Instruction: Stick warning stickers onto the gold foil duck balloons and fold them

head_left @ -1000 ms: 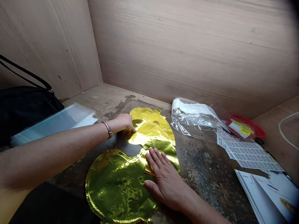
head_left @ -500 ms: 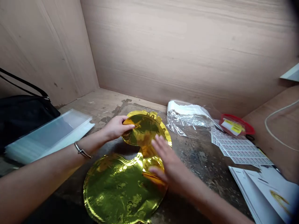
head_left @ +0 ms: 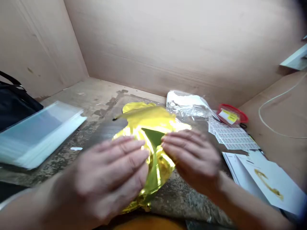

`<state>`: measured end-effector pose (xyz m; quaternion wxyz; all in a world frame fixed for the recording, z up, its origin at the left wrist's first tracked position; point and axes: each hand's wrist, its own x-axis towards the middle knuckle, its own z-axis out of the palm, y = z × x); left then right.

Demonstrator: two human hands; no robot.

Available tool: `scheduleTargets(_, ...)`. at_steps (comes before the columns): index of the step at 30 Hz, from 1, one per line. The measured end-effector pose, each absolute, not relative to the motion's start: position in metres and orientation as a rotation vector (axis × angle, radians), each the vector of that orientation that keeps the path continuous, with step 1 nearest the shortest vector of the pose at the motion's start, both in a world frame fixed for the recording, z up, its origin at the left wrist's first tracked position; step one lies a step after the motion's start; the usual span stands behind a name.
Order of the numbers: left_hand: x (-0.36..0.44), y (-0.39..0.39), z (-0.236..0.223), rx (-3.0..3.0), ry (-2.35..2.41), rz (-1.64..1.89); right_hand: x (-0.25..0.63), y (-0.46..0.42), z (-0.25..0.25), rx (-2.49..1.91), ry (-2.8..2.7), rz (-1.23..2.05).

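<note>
A crumpled gold foil balloon [head_left: 148,121] lies folded over on the worn wooden worktop [head_left: 100,95] in front of me. My left hand [head_left: 112,172] rests flat on its near left part, fingers stretched out and pointing right; the hand is blurred by motion. My right hand [head_left: 194,156] lies flat on the balloon's right side, fingers stretched out and pointing left. The fingertips of both hands almost meet over a fold in the foil. The lower part of the balloon is hidden under my left hand.
A stack of clear plastic sleeves [head_left: 35,134] and a black bag [head_left: 14,99] sit at the left. Behind the balloon is a crinkled plastic bag [head_left: 187,103], then a red dish [head_left: 231,116], label sheets [head_left: 231,137], white printed cards [head_left: 266,182] and a white cable [head_left: 275,105]. Wooden walls close the back and left.
The balloon's far lobe has been folded toward me over the near one. Both hands moved in from the balloon's edges and now lie flat on the folded foil.
</note>
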<state>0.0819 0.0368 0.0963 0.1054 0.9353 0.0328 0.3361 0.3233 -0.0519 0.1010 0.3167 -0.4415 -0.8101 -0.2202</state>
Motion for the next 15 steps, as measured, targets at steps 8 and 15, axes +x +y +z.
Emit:
scheduleTargets(8,0.082,-0.008,-0.005,2.847,0.021,0.732,0.305,-0.099,-0.008,-1.242,-2.263,-0.241)
scheduleTargets(15,0.093,0.019,0.028,2.316,0.249,0.300,0.297,-0.109,-0.008,-1.280,-2.268,-0.079)
